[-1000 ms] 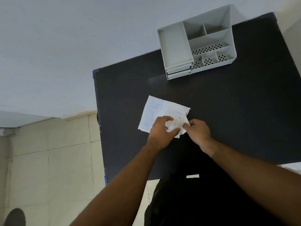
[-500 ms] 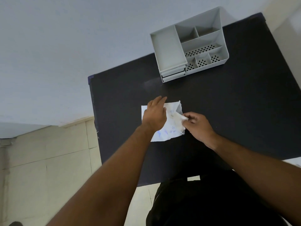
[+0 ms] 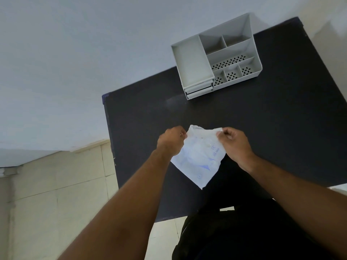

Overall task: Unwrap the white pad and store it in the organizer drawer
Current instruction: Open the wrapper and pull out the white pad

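A white wrapper with blue print (image 3: 199, 156) hangs lifted above the black table (image 3: 262, 128), held by its top edge. My left hand (image 3: 171, 140) pinches its upper left corner and my right hand (image 3: 234, 143) pinches its upper right corner. The pad itself is hidden inside the wrapper. The grey organizer (image 3: 216, 57) stands at the table's far side, and its two small drawers (image 3: 199, 90) at the front left look closed.
The organizer has several open top compartments, some with perforated floors. A pale wall runs along the far and left sides of the table. Beige floor tiles (image 3: 56, 194) lie to the left, below the table's edge. My dark clothing fills the lower right.
The wrapper lay flat on the table under my hands. Both hands have now lifted it off the surface and hold it spread by its top corners, hanging down.
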Demonstrator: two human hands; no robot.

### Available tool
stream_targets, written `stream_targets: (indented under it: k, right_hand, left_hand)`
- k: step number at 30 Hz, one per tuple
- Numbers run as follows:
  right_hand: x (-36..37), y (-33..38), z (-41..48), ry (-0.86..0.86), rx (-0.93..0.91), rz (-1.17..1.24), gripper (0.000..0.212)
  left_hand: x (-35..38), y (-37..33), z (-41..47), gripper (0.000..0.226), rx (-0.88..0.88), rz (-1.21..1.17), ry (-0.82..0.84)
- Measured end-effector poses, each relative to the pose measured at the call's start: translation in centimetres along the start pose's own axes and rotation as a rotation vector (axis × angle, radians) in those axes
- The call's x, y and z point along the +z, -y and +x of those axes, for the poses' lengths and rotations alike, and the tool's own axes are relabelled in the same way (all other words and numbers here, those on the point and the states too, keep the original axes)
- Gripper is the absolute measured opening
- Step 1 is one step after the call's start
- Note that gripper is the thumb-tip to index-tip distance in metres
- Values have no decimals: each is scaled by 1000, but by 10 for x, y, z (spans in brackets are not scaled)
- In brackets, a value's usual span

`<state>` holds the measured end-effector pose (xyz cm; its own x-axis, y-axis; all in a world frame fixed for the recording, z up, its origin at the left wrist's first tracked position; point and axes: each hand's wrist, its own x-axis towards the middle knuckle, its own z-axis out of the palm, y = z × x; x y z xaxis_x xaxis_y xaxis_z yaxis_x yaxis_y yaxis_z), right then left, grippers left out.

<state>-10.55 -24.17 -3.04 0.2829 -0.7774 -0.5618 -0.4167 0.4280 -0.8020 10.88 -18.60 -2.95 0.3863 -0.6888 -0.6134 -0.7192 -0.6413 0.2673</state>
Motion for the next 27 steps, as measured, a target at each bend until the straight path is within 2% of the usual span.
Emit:
stream_targets:
  k: [6, 9, 15, 17, 20, 22, 27]
  right_hand:
    - [1, -1, 4, -74, -1, 30, 15]
    - [1, 0, 4, -103, 4, 83, 15]
    - [-8, 12, 9, 128, 129, 95, 18]
    - [-12, 18, 12, 216, 115, 38, 22]
    - [-12, 24, 17, 283, 20, -104, 14]
    - [-11, 25, 23, 297, -9, -212, 12]
    - [-9, 27, 34, 295, -102, -468, 19]
  left_hand:
    - [-2, 6, -2, 18, -31, -37, 21]
    - [-1, 8, -2, 13, -38, -132, 23]
    - [-4, 7, -3, 9, -51, -358, 22]
    - [-3, 7, -3, 8, -37, -367, 25]
    - [-3, 3, -5, 8, -11, -371, 27]
    - [-3, 0, -5, 8, 16, -351, 38]
    - [-4, -11, -7, 11, 62, -311, 61]
